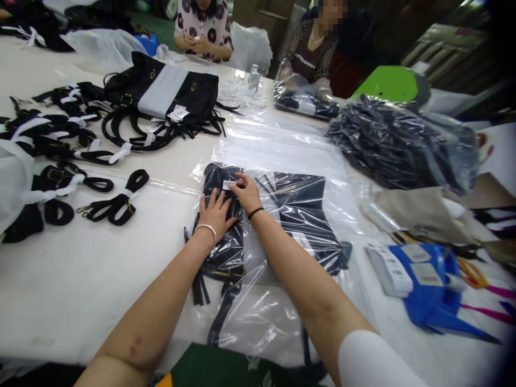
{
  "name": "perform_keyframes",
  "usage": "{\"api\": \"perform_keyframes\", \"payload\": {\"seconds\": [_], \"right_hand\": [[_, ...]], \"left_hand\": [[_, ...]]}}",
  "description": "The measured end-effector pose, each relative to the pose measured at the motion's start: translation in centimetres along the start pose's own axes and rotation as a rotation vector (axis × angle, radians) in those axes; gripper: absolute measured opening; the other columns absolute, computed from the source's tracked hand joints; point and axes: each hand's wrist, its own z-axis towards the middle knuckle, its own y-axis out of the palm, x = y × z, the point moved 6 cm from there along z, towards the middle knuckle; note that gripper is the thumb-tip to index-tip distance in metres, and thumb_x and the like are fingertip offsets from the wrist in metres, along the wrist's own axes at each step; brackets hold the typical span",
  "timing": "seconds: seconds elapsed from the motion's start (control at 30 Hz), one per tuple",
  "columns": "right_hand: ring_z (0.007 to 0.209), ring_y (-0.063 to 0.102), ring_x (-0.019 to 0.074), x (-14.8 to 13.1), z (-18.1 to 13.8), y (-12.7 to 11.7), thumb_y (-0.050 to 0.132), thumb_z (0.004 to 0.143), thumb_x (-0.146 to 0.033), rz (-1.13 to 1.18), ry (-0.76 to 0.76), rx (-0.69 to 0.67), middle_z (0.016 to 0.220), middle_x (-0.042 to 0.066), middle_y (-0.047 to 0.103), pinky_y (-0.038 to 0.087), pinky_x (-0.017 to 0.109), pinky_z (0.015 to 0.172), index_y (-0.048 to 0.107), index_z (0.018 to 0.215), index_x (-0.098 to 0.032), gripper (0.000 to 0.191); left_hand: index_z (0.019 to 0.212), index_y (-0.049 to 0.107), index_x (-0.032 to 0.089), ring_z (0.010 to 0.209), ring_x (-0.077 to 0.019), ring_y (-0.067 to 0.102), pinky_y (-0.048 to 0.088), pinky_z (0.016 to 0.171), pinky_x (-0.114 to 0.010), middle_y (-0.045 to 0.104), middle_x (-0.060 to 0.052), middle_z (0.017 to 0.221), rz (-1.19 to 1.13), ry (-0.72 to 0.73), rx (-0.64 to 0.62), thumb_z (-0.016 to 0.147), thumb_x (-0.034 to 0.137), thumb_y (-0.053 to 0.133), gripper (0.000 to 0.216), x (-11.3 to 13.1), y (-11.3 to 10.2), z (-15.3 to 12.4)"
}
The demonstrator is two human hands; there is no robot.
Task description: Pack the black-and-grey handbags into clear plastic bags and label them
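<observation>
Bag (300, 193): black, flat inside a clear sleeve (258, 314), on the white table (80, 290) directly before the person. Pale band across the bag's middle; straps extend toward the near table edge, under the plastic.

Left hand (215, 216): released, palm down, fingers spread on the plastic over the bag's left part. 1 pale bracelet at the wrist.

Right hand (245, 193): grasping the small white label (228, 185) between thumb and fingertip, near the bag's upper left. Cannot tell whether the label's underside adheres to the plastic. 1 black band at the wrist.

Surroundings: more clear sleeves (250, 145) lie flat just beyond the bag. Far left, unwrapped bags (197, 94) with a pale band; nearer, loose straps (121, 207), partly wrapped in white. Right: a plastic-covered dark pile (395, 145), beige cloth (423, 212), blue holder (419, 285) bearing 2 pale stickers. Across the table, 2 people; 1 has both hands (199, 44) together.
</observation>
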Motion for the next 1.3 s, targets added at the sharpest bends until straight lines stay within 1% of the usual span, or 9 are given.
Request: {"api": "perform_keyframes", "payload": {"seconds": [0.27, 0.47, 0.63, 0.7, 0.8, 0.93, 1.0, 1.1, 1.3], "right_hand": [[0.105, 0.057, 0.0243, -0.8, -0.6, 0.9, 0.073, 0.080, -0.023, -0.439, -0.059, 0.092, 0.093, 0.003, 0.071, 0.038, 0.046, 0.108, 0.065, 0.122, -0.020, 0.043], [0.125, 0.050, 0.0255, -2.4, -1.9, 1.0, 0.058, 0.089, -0.021, -0.626, -0.241, 0.117, 0.131, 0.013, 0.061, 0.035, 0.044, 0.114, 0.056, 0.138, -0.016, 0.050], [0.153, 0.020, 0.0218, -2.6, -4.7, 2.2, 0.040, 0.100, -0.027, -0.849, -0.402, -0.180, 0.163, 0.008, 0.032, 0.020, 0.044, 0.124, 0.040, 0.154, -0.016, 0.055], [0.155, 0.013, 0.0236, -1.6, -5.6, 3.0, 0.040, 0.103, -0.037, -0.979, -0.348, -0.317, 0.166, 0.006, 0.027, 0.014, 0.046, 0.126, 0.035, 0.157, -0.018, 0.058], [0.156, 0.008, 0.0246, -1.0, -5.4, 3.8, 0.039, 0.104, -0.045, -1.063, -0.259, -0.364, 0.168, 0.004, 0.020, 0.007, 0.047, 0.126, 0.028, 0.160, -0.020, 0.063], [0.156, 0.008, 0.0255, -1.4, -4.7, 3.2, 0.040, 0.103, -0.041, -0.941, -0.193, -0.435, 0.167, 0.004, 0.023, 0.010, 0.049, 0.126, 0.031, 0.159, -0.020, 0.061], [0.156, 0.012, 0.0256, -2.0, -5.8, 0.8, 0.040, 0.103, -0.040, -0.857, -0.197, -0.432, 0.164, 0.006, 0.030, 0.016, 0.048, 0.125, 0.033, 0.158, -0.018, 0.060], [0.156, 0.011, 0.0252, -2.4, -10.2, -6.1, 0.039, 0.102, -0.042, -0.854, -0.263, -0.337, 0.162, 0.007, 0.036, 0.020, 0.049, 0.125, 0.035, 0.157, -0.017, 0.061], [0.154, 0.020, 0.0286, 1.0, -20.5, -21.9, 0.036, 0.103, -0.043, -1.198, -0.048, -0.168, 0.162, 0.011, 0.035, 0.019, 0.054, 0.124, 0.043, 0.153, -0.015, 0.058]], "left_hand": [[0.140, 0.059, 0.018, 0.155, -0.0337, 0.017, 0.001, 0.123, -0.063, 0.039, -0.013, 0.158, -0.039, 0.009, 0.051, 0.095, 0.040, 0.055, 0.050, -0.2, 0.0, -0.3], [0.136, 0.062, 0.012, 0.153, -0.0333, 0.024, 0.013, 0.126, -0.056, 0.040, -0.014, 0.158, -0.068, -0.067, 0.141, 0.095, 0.035, 0.052, 0.048, -0.8, -0.6, -0.4], [0.141, 0.058, 0.009, 0.152, -0.0276, 0.028, 0.018, 0.127, -0.048, 0.045, -0.013, 0.155, -0.205, -0.110, 0.268, 0.090, 0.013, 0.042, 0.053, -1.6, -0.6, -0.3], [0.141, 0.059, 0.010, 0.152, -0.0283, 0.028, 0.016, 0.127, -0.050, 0.044, -0.013, 0.155, -0.324, -0.144, 0.278, 0.083, 0.008, 0.046, 0.059, -2.2, -0.4, 0.0], [0.132, 0.066, 0.015, 0.149, -0.0278, 0.035, 0.017, 0.127, -0.051, 0.054, -0.010, 0.148, -0.687, -0.208, 0.315, 0.074, 0.004, 0.050, 0.061, -4.2, -0.6, 0.8], [0.122, 0.068, 0.013, 0.129, -0.0238, 0.059, 0.037, 0.119, -0.044, 0.068, -0.010, 0.129, -1.355, -0.337, 0.426, 0.067, 0.003, 0.050, 0.059, -8.1, -1.7, 1.7], [0.119, 0.069, 0.011, 0.121, -0.0226, 0.064, 0.043, 0.115, -0.042, 0.071, -0.012, 0.122, -1.454, -0.413, 0.462, 0.067, 0.003, 0.051, 0.055, -9.2, -2.7, 1.6], [0.117, 0.070, 0.012, 0.120, -0.0230, 0.064, 0.044, 0.114, -0.041, 0.072, -0.012, 0.120, -1.265, -0.361, 0.472, 0.075, 0.008, 0.054, 0.045, -8.1, -4.6, 0.4], [0.135, 0.063, 0.021, 0.151, -0.0312, 0.029, 0.007, 0.125, -0.058, 0.047, -0.010, 0.154, -0.264, -0.090, 0.069, 0.091, 0.032, 0.057, 0.046, -0.9, -2.3, -4.5]]}}
